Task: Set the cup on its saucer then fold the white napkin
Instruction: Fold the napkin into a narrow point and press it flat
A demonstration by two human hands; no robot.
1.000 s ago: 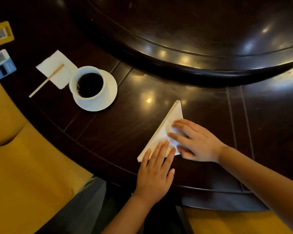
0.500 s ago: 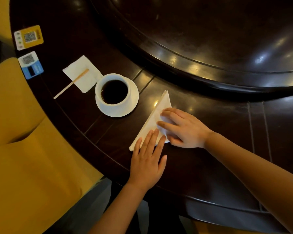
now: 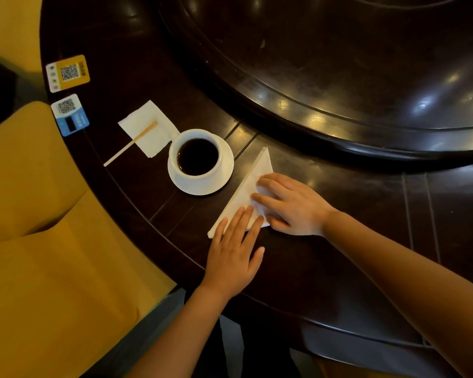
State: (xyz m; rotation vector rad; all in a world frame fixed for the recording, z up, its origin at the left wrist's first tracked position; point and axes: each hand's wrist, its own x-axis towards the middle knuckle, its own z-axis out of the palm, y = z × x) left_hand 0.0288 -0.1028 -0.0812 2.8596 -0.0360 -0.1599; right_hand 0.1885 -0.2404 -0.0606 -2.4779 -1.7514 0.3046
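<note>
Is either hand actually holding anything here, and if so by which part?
Nothing is gripped. Both hands lie flat on the folded white napkin: the left hand presses its near corner, the right hand its right side, fingers straight.

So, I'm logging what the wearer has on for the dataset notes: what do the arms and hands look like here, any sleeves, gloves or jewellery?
Both arms are bare right up to the frame edge: no sleeves show. The left hand and right hand wear no gloves, and no rings, watch or bracelet show on the fingers or wrists in view. Nails look short and unpainted.
</note>
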